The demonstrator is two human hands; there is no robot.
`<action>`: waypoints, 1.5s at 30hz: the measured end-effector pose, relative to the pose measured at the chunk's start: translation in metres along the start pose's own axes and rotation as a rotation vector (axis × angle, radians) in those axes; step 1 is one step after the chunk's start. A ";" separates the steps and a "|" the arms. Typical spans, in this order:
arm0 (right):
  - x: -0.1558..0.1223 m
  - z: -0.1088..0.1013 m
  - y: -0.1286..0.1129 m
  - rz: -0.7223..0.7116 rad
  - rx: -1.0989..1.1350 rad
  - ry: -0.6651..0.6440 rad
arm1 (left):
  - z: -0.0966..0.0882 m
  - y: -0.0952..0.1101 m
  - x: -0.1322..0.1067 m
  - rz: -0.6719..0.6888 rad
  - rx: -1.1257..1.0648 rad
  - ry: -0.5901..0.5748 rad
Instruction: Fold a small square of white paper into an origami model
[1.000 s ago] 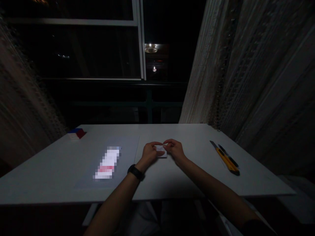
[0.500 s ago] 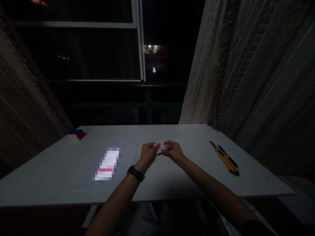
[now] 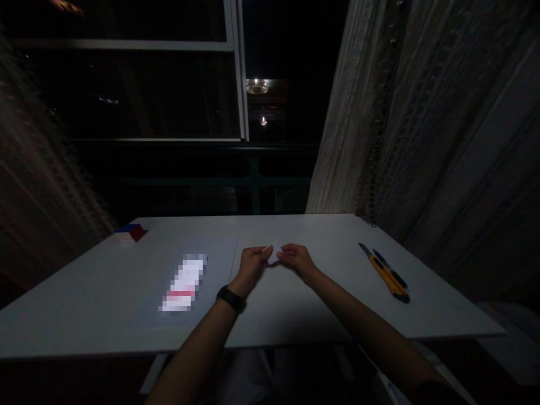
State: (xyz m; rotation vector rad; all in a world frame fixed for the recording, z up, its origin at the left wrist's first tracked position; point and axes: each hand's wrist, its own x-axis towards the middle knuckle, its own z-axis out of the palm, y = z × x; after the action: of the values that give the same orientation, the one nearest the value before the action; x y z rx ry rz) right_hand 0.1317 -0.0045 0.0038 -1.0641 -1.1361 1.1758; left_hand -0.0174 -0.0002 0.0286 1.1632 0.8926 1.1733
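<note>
A small white folded piece of paper [image 3: 274, 253] is pinched between both hands just above the middle of the white table [image 3: 295, 304]. My left hand [image 3: 251, 264], with a dark watch on the wrist, grips the paper's left side with closed fingers. The fingers of my right hand [image 3: 297, 259] close on its right side. Most of the paper is hidden behind my fingers.
A yellow utility knife [image 3: 383, 271] and a dark pen [image 3: 390, 269] lie at the right of the table. A blurred white and red slip [image 3: 183, 283] rests on a grey mat at the left. A red, blue and white block [image 3: 130, 232] sits at the far left corner. Curtains hang on both sides.
The paper lay flatter and more exposed between my fingers a second ago; now my hands have drawn closer together and cover most of it.
</note>
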 end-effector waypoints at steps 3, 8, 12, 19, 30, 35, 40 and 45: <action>0.001 0.001 0.000 -0.015 0.005 0.015 | 0.001 0.001 0.000 0.005 0.012 -0.006; 0.000 0.002 -0.003 -0.038 0.011 0.000 | 0.003 -0.001 0.001 0.022 -0.019 -0.008; 0.000 0.000 -0.004 -0.051 0.002 -0.029 | 0.003 0.000 0.003 0.008 -0.051 0.008; 0.003 -0.014 -0.003 -0.060 -0.167 -0.085 | 0.009 0.000 0.010 0.031 0.132 0.062; 0.007 -0.012 -0.012 -0.137 -0.349 -0.093 | 0.019 0.001 0.018 0.104 0.170 0.139; 0.014 -0.014 -0.011 -0.107 -0.326 -0.066 | 0.020 0.002 0.025 0.133 0.213 0.088; 0.020 -0.016 -0.014 -0.221 -0.397 -0.073 | 0.020 0.002 0.035 0.168 0.252 -0.042; 0.022 -0.019 -0.014 -0.227 -0.570 0.002 | 0.023 0.003 0.034 0.188 0.322 -0.072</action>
State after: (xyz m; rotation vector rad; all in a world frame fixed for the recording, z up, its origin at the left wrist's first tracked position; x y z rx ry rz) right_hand 0.1528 0.0159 0.0176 -1.3128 -1.5965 0.6812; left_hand 0.0110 0.0287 0.0377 1.5690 0.9565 1.1561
